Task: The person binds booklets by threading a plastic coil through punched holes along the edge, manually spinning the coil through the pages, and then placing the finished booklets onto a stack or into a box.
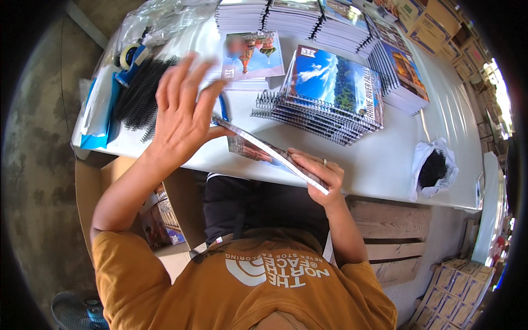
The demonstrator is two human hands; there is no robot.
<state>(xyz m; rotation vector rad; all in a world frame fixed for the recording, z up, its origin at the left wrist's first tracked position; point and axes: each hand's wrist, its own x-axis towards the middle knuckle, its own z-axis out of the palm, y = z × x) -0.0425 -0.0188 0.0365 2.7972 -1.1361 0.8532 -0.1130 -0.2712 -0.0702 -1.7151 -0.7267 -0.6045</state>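
A thin notebook [273, 152], seen nearly edge-on with a picture cover, is tilted over the front edge of the white table. My right hand [319, 171], a ring on one finger, is closed around its lower right end. Raised at the other end is my left hand [184, 113], its fingers spread and blurred at the tips; the thumb lies close to the notebook's upper left end. A pile of loose black spiral coils [144, 93] lies left of that hand. Beyond it rests a stack of notebooks [250, 60] with a domed-building cover.
A fanned stack of spiral-bound notebooks [335, 82] stands mid-table, with more stacks [239, 17] behind. Left are a blue tape dispenser [132, 61] and a blue-and-white packet [99, 113]. A white bag of black coils [434, 169] sits right. Below is an open cardboard box [91, 201].
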